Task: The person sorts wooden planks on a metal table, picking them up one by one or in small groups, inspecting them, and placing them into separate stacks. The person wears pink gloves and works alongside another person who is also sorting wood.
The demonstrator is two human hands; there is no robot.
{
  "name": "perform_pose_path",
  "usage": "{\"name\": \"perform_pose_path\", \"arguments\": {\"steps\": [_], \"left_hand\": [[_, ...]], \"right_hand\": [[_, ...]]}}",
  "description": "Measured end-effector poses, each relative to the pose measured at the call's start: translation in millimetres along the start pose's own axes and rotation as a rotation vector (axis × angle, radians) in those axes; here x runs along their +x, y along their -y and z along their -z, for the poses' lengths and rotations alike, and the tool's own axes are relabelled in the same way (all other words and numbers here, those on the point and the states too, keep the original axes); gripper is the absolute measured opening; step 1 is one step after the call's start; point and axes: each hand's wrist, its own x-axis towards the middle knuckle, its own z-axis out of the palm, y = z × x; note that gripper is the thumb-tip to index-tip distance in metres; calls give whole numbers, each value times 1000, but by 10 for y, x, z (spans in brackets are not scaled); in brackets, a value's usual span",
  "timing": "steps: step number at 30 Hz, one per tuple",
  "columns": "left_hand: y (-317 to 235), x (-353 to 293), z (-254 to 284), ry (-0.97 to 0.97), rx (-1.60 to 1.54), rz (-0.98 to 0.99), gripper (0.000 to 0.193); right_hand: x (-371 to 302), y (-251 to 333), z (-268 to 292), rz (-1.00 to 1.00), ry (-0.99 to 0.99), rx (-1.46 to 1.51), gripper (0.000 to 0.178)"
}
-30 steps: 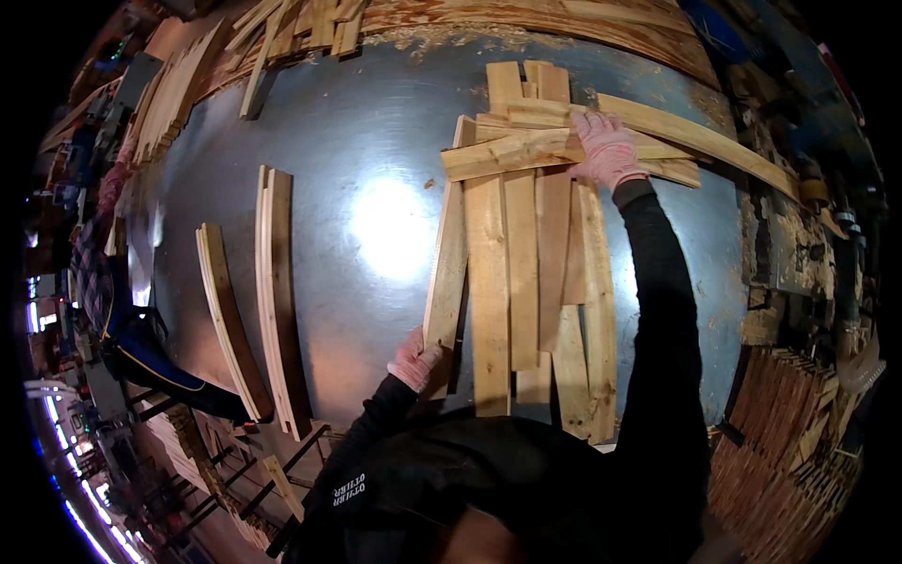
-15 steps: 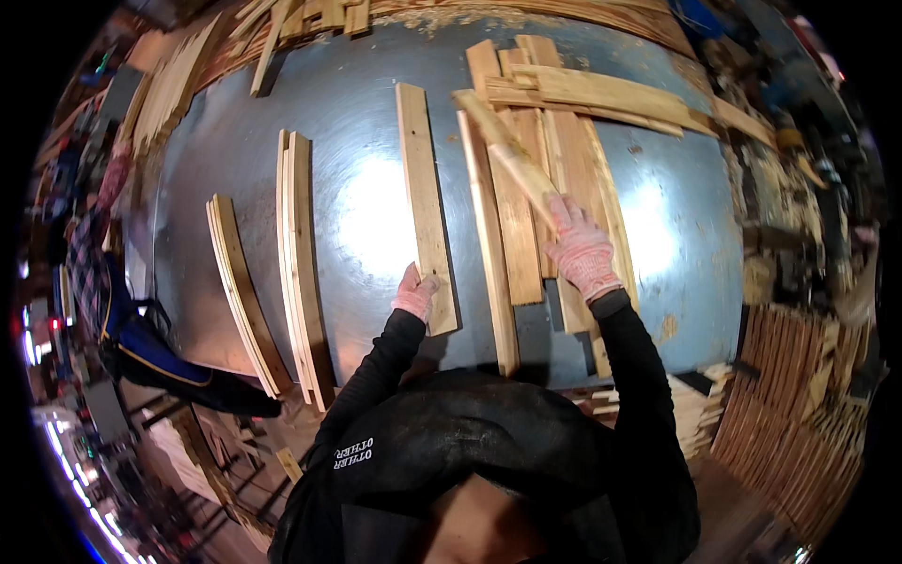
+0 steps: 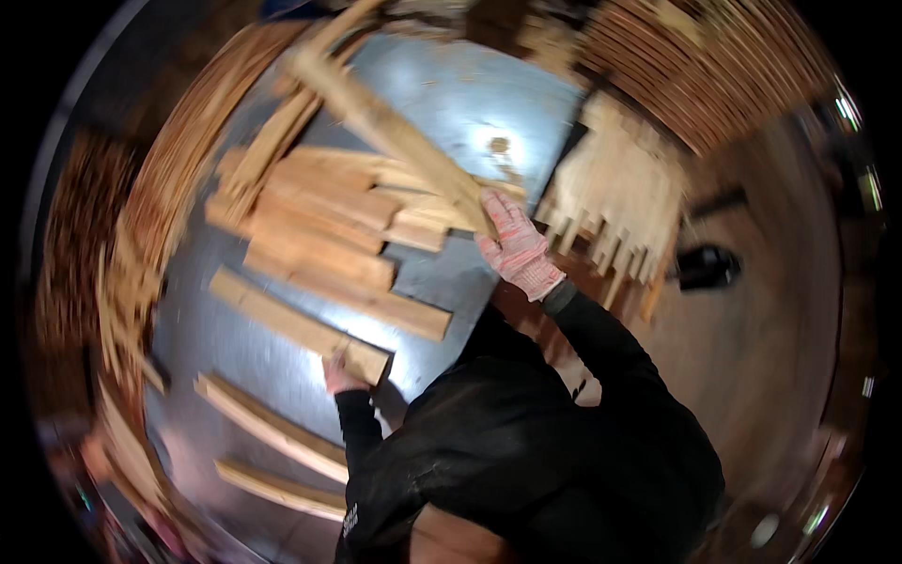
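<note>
Raised over the work table (image 3: 446, 103) is a long wooden board (image 3: 395, 132), slanting away to the far left. My right hand (image 3: 520, 246), in a pinkish work glove, holds its near end. On the tabletop lies a second, flat board (image 3: 291, 315); my left hand (image 3: 346, 369) grips the near end of this one, its fingers partly blurred. Between the two hands several boards (image 3: 319, 230) lie side by side, with more boards (image 3: 272, 141) stacked across their far ends. Nearer on the left rest a narrow board (image 3: 268, 423) and another strip (image 3: 282, 489).
Long stacks of wood strips (image 3: 193, 132) line the table's far left side. A pile of pale boards (image 3: 615, 183) stands beyond the right edge, and a big stack of slats (image 3: 714, 66) is at the far right. A dark object (image 3: 707, 268) is on the floor.
My view and body have turned to the right, so the table appears rotated. The right hand still holds its board, now out near the table's right edge; the left stays on its board.
</note>
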Motion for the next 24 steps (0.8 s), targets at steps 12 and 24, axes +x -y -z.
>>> {"name": "perform_pose_path", "arguments": {"steps": [12,24], "left_hand": [[-573,195,-317,-391,-752,487,34],[-645,464,-299,-376,-510,624,49]], "right_hand": [[-739,-4131,471,-784,312,-997,19],[-224,-5298,-107,-934,295,-509,39]]}}
